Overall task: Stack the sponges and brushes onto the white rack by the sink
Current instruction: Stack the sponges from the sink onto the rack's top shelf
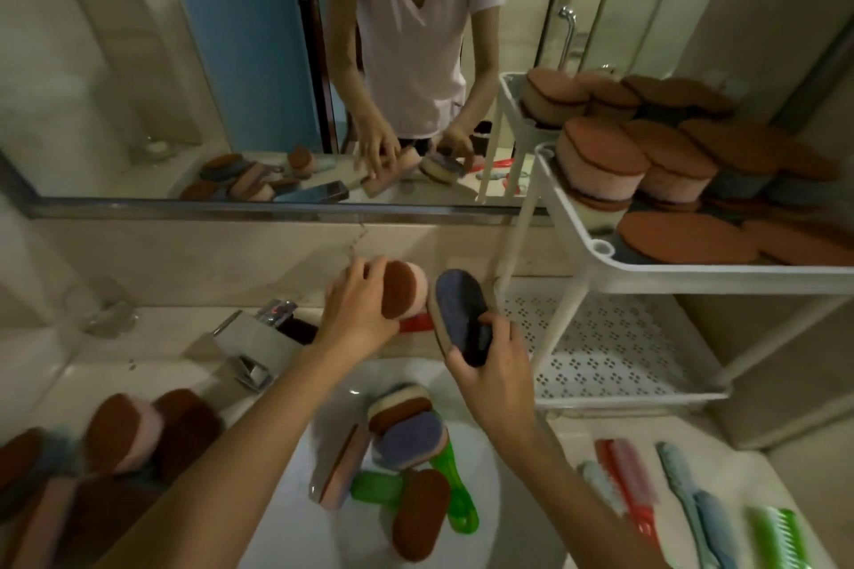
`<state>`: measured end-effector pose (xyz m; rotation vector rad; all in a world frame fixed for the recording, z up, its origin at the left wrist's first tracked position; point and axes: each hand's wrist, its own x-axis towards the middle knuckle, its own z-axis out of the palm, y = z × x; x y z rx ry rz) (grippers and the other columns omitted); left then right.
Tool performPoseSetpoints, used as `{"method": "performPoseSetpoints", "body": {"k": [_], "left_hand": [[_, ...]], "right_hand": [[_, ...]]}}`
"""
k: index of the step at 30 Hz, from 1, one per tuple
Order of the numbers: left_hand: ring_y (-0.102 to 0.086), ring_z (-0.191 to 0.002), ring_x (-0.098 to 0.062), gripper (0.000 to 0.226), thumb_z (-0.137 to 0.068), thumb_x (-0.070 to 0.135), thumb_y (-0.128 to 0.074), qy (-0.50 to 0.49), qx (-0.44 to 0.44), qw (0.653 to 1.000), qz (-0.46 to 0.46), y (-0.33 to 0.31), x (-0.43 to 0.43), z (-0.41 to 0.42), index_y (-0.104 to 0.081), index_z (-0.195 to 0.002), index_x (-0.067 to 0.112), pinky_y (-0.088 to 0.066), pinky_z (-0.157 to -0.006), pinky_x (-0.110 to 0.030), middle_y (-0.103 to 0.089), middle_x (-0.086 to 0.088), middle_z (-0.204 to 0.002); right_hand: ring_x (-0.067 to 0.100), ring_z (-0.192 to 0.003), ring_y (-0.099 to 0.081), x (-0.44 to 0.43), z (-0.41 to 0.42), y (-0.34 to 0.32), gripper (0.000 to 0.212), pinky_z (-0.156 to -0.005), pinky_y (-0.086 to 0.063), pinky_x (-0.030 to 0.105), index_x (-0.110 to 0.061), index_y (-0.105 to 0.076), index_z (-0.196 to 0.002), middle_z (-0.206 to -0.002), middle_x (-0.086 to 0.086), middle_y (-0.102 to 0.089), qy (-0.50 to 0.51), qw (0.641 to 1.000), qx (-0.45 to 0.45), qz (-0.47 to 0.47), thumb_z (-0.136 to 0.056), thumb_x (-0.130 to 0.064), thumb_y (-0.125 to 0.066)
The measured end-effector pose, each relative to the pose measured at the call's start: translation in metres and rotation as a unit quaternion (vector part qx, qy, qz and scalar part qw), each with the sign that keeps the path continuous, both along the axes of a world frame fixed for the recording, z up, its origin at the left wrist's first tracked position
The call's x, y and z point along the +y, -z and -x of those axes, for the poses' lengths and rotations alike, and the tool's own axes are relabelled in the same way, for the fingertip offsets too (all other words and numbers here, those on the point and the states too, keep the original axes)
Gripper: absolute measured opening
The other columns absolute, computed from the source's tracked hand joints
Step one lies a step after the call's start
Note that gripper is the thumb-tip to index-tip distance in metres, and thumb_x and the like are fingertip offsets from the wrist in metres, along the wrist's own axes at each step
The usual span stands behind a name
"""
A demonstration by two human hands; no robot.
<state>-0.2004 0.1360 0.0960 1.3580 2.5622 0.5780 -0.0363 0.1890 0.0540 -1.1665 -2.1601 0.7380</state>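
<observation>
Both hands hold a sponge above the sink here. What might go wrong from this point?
1. The white rack has its top tier already piled with stacked sponges; adding more there may topple them.
2. The left hand grips a pink sponge and the right hand a blue sponge directly over the sink; a slip would probably drop one back among the green brushes there.

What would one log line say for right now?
left hand grips pink sponge | right hand grips blue sponge | white rack top tier holds stacked sponges | sink holds loose sponges, green brushes
</observation>
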Motion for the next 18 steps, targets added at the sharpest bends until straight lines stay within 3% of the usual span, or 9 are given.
{"method": "performPoseSetpoints", "body": {"k": [4,10,13,15,18], "left_hand": [[-0.037,-0.128,-0.028,0.079,-0.073,0.021,-0.075,-0.053,-0.017,0.987,-0.149,-0.052,-0.020,-0.032,-0.031,-0.138,0.021,-0.037,-0.102,-0.040,-0.033,-0.008,-0.138],[-0.038,-0.128,-0.027,0.081,-0.072,0.020,-0.077,-0.023,0.020,0.962,-0.271,-0.123,-0.019,-0.081,-0.032,-0.140,0.020,-0.038,-0.099,-0.036,-0.030,-0.009,-0.140],[-0.039,-0.125,-0.027,0.081,-0.073,0.022,-0.075,0.011,0.033,0.963,-0.266,-0.147,-0.002,-0.106,-0.031,-0.140,0.023,-0.037,-0.098,-0.033,-0.030,-0.008,-0.136],[-0.042,-0.123,-0.028,0.080,-0.074,0.026,-0.073,0.030,0.047,0.966,-0.254,-0.160,0.014,-0.124,-0.029,-0.141,0.024,-0.039,-0.099,-0.036,-0.031,-0.008,-0.133],[-0.040,-0.124,-0.029,0.085,-0.076,0.032,-0.070,0.081,0.063,0.972,-0.212,-0.173,0.042,-0.152,-0.020,-0.145,0.027,-0.040,-0.101,-0.038,-0.027,-0.007,-0.135]], "right_hand": [[0.011,-0.085,-0.045,-0.016,-0.026,-0.056,0.060,-0.066,-0.035,0.017,-0.010,-0.053,-0.114,-0.102,0.003,-0.051,-0.015,0.994,0.082,-0.076,-0.070,-0.050,-0.045],[0.006,-0.093,-0.046,-0.004,-0.078,-0.135,0.056,-0.070,-0.031,0.005,-0.017,-0.053,-0.117,-0.107,-0.005,-0.051,-0.010,0.976,0.149,-0.158,-0.071,-0.049,-0.053],[0.014,-0.103,-0.049,0.022,-0.112,-0.168,0.051,-0.081,-0.043,0.019,-0.018,-0.051,-0.121,-0.114,0.002,-0.054,0.027,0.969,0.192,-0.153,-0.075,-0.039,-0.064],[0.020,-0.111,-0.045,0.042,-0.137,-0.187,0.058,-0.088,-0.043,0.030,-0.018,-0.044,-0.128,-0.118,0.005,-0.051,0.071,0.966,0.203,-0.140,-0.077,-0.028,-0.070],[0.026,-0.116,-0.039,0.072,-0.169,-0.208,0.068,-0.088,-0.039,0.032,-0.011,-0.037,-0.132,-0.119,0.009,-0.049,0.123,0.965,0.158,-0.171,-0.074,-0.022,-0.071]]}}
